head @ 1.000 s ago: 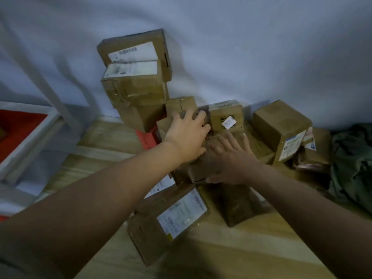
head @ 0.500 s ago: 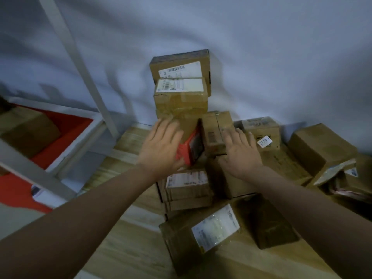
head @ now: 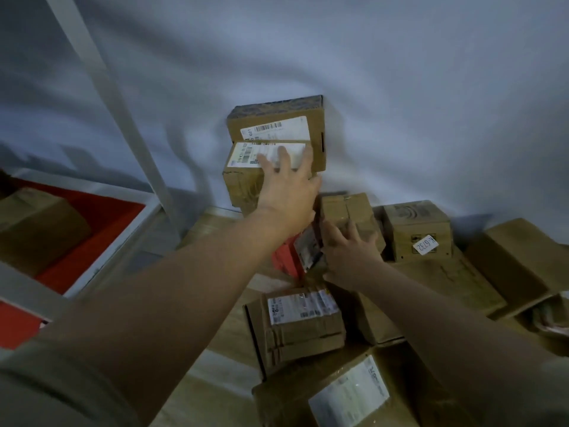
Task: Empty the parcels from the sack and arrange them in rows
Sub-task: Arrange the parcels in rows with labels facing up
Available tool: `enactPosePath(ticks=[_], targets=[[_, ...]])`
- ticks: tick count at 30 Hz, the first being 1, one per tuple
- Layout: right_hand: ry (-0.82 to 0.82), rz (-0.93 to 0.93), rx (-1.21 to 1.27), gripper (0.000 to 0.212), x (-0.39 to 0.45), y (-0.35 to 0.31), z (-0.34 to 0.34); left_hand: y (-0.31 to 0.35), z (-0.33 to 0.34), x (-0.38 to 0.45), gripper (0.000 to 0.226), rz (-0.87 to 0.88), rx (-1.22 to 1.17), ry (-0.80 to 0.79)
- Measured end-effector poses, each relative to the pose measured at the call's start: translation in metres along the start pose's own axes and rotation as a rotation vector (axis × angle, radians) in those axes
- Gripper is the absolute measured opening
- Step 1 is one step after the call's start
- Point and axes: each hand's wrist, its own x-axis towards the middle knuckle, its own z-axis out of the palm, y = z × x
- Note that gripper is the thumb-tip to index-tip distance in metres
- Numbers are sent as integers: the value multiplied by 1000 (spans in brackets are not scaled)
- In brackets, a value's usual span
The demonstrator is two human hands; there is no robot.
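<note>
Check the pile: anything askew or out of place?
Yes: the red parcel is wedged on edge, tilted between the brown boxes below the left hand. Right hand rests beside it.

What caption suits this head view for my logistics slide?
Left hand braces stacked parcels against the wall; right hand grips a small box.

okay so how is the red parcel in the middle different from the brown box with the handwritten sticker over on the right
The red parcel is bright red; the box with the handwritten sticker is brown cardboard. The red parcel is wedged on edge, mostly hidden by the left hand and right hand; the sticker box sits upright atop other parcels, untouched. The red parcel's label is printed, the other's sticker is handwritten and tilted. Both lie near the wall.
</note>
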Motion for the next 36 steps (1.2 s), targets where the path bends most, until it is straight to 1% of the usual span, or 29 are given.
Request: enactPosePath(ticks=[2, 4, 9, 11, 14, 18, 20, 23, 25, 27, 28, 29, 31, 32, 34, 36], targets=[[12, 43, -7, 77, -2, 6, 5, -14, 7, -11, 54, -41, -42, 26], [22, 83, 5, 73, -8, 13, 5, -27, 13, -23, 55, -92, -112, 50], [-16, 143, 23, 52, -16, 16, -6, -51, 26, -53, 60, -184, -199, 73], [-15, 154, 13, 49, -18, 12, -13, -61, 32, -61, 58, -226, -252, 81], [6, 149, -42, 50, -21, 5, -24, -75, 44, -76, 57, -313, -365, 97], [22, 156, -190, 48, -22, -5, -26, -95, 66, -110, 61, -526, -501, 104], [67, 142, -190, 48, -19, -9, -24, -101, 77, -130, 65, -606, -528, 94], [165, 78, -121, 56, -15, -18, -20, -95, 93, -157, 71, -724, -599, 27], [178, 31, -105, 62, -14, -26, -17, -82, 106, -174, 71, -829, -686, -67], [146, -14, -113, 65, -12, -32, -9, -64, 118, -188, 74, -838, -656, -226], [112, -31, -123, 64, -12, -31, -5, -57, 123, -192, 77, -843, -623, -283], [73, -40, -134, 62, -13, -27, 0, -53, 126, -195, 78, -864, -597, -303], [-27, -18, -167, 58, -18, -12, 9, -52, 125, -194, 83, -892, -538, -266], [-85, -1, -200, 55, -22, -3, 13, -54, 125, -191, 86, -872, -505, -241], [-191, 40, -243, 50, -31, 13, 20, -55, 125, -182, 95, -795, -491, -230], [-255, 104, -222, 53, -40, 24, 24, -51, 125, -167, 101, -673, -502, -233]])
